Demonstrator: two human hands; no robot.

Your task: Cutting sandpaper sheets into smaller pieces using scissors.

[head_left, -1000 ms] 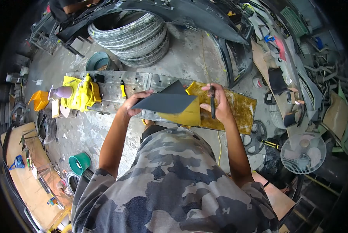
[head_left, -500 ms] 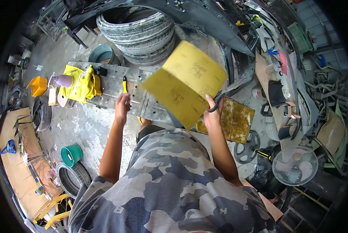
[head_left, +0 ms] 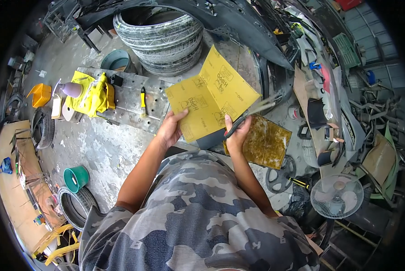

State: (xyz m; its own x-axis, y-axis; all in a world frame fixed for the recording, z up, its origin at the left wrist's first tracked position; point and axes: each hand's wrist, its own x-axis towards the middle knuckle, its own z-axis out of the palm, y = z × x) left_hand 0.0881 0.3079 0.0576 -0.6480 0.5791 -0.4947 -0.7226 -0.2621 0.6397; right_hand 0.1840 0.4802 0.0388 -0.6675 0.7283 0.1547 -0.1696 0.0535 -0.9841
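A yellow sheet of sandpaper (head_left: 198, 106), creased down the middle with its printed backing facing me, is held up over the metal bench. My left hand (head_left: 170, 128) grips its lower left part between thumb and fingers. At the right, my right hand (head_left: 237, 132) pinches the sheet's lower edge with the thumb. That same hand also holds a pair of scissors (head_left: 258, 107), whose blades point away to the upper right. Left of the sheet, a yellow-and-black utility knife (head_left: 143, 103) lies on the perforated metal bench (head_left: 129, 92).
Yellow cloth (head_left: 88, 95) and a lilac-coloured bottle (head_left: 71, 89) are on the bench's left end. Stacked tires (head_left: 166, 43) stand beyond it. A brown stained board (head_left: 268, 140) lies right of my right hand, near a fan (head_left: 337, 195). A green bucket (head_left: 76, 179) sits lower left.
My left hand has moved right from beside the utility knife and taken hold of the sandpaper. The sheet has tilted and come closer to me; my right hand has shifted slightly left.
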